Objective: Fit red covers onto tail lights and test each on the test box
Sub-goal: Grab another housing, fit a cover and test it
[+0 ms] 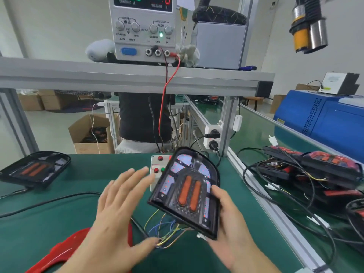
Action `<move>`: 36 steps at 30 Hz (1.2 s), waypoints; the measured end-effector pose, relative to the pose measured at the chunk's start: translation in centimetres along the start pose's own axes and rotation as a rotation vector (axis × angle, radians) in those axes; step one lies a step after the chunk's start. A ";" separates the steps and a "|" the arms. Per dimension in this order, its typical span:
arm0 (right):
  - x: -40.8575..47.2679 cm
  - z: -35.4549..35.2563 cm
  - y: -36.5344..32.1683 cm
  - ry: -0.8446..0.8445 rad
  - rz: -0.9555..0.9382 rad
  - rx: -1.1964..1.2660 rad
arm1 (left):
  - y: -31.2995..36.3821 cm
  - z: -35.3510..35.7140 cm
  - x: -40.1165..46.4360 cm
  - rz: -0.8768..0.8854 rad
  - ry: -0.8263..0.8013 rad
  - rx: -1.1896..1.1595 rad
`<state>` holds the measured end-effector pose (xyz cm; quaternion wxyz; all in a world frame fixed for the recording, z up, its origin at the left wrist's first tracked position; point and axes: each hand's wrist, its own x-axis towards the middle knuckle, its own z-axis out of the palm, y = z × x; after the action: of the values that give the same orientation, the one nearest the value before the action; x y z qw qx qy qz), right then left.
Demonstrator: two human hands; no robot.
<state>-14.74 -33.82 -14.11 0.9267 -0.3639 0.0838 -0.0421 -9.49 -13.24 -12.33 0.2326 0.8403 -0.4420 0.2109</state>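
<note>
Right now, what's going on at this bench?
A person is working on tail lights at a green bench. The right hand grips an uncovered tail light, tilted above the test box, with its loose wires hanging below. The left hand is open, fingers spread, holding nothing. A red cover lies near the front edge, not yet fitted. Another uncovered light sits at far left.

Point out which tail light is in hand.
The uncovered tail light at centre, held up by the right hand in front of the test box. Another uncovered one lies far left on the mat, untouched.
</note>
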 end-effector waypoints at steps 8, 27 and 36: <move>0.0 -1.1 -0.5 0.043 -0.024 0.131 | -10.4 -1.1 -0.2 -0.518 -0.290 0.430; -0.7 0.1 -0.8 0.076 0.014 0.189 | -11.8 3.6 2.5 -0.257 -0.682 0.343; -3.6 -4.1 -4.1 0.274 -0.111 -0.008 | -12.4 -0.8 2.6 -0.347 -0.116 0.689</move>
<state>-19.14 -39.06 -13.77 0.9013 -0.3627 0.1893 -0.1421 2.18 -8.28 -12.80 -0.0564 0.9419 -0.2090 0.2568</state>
